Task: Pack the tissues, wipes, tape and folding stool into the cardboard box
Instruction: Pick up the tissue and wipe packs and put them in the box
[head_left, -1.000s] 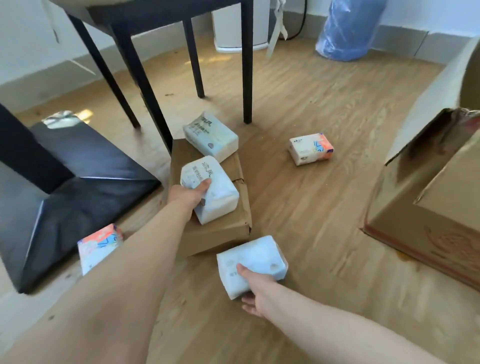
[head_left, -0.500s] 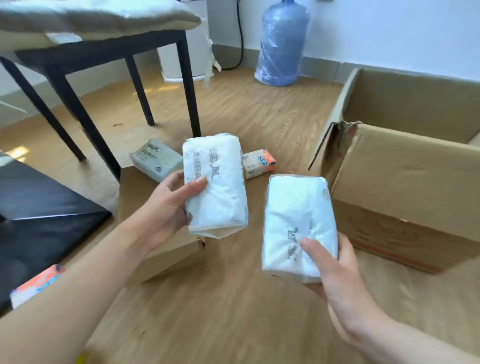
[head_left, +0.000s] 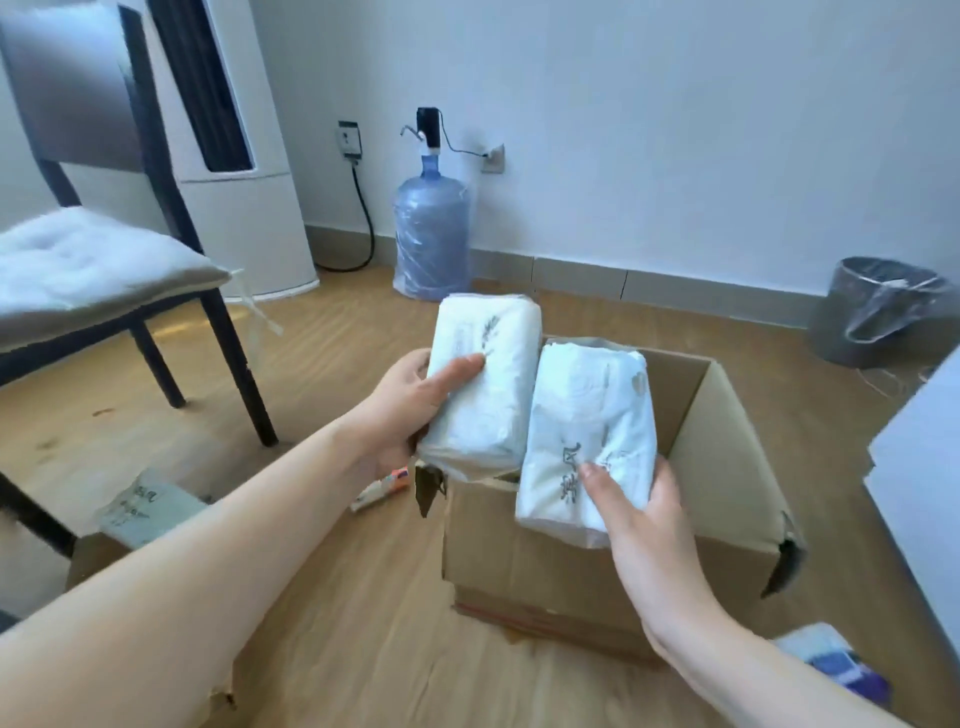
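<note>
The left hand (head_left: 410, 410) grips one white tissue pack (head_left: 483, 379), thumb across its front face and fingers (head_left: 415, 364) curled behind it. The right hand (head_left: 639, 514) grips a second tissue pack (head_left: 587, 436) from below, thumb pressed on the printed front. The two packs are held upright, side by side and touching along their long edges, above the near left corner of the open cardboard box (head_left: 571, 566). The box stands on the wooden floor (head_left: 337, 623) with its flaps open; the second pack's lower end hangs past the near rim, and whether it touches the cardboard cannot be told.

From the box, at about 9 o'clock, a small orange-and-white tissue packet (head_left: 382, 488) lies on the floor, partly hidden behind the left wrist. Further out at 9 o'clock, a pale green pack (head_left: 145, 509), probably wipes though its print is blurred, rests on a brown carton. At 10 o'clock stands a dark chair (head_left: 156, 312) with a grey cushion. At 12 o'clock a blue water bottle (head_left: 432, 234) stands against the wall, and at 2 o'clock a lined waste bin (head_left: 878, 312).
</note>
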